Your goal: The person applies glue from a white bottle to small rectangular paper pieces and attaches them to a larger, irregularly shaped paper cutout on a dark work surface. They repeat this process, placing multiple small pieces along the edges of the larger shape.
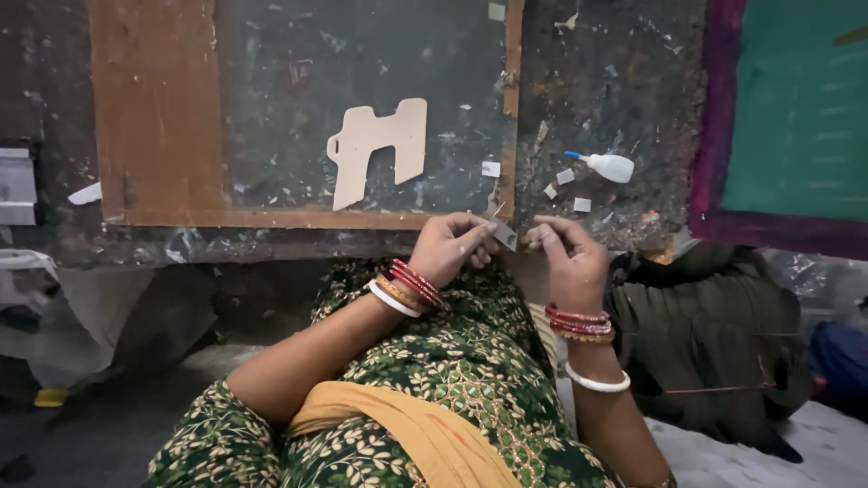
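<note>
My left hand (452, 246) pinches a small pale paper piece (506, 237) between thumb and fingers at the near edge of the dark worktable (597, 81). My right hand (568, 255) is beside it, fingers curled, fingertips close to the same piece; whether it grips the piece is hard to tell. Both wrists carry red and white bangles. A beige cut-out card shape (378, 149) lies flat on the glass pane further back.
A wooden-framed glass pane (158, 117) covers the table's left part. A small white glue bottle with a blue tip (608, 165) lies near several small paper scraps (566, 177). A green board with a purple border (796, 108) sits right. Dark cloth (705, 334) lies beside my lap.
</note>
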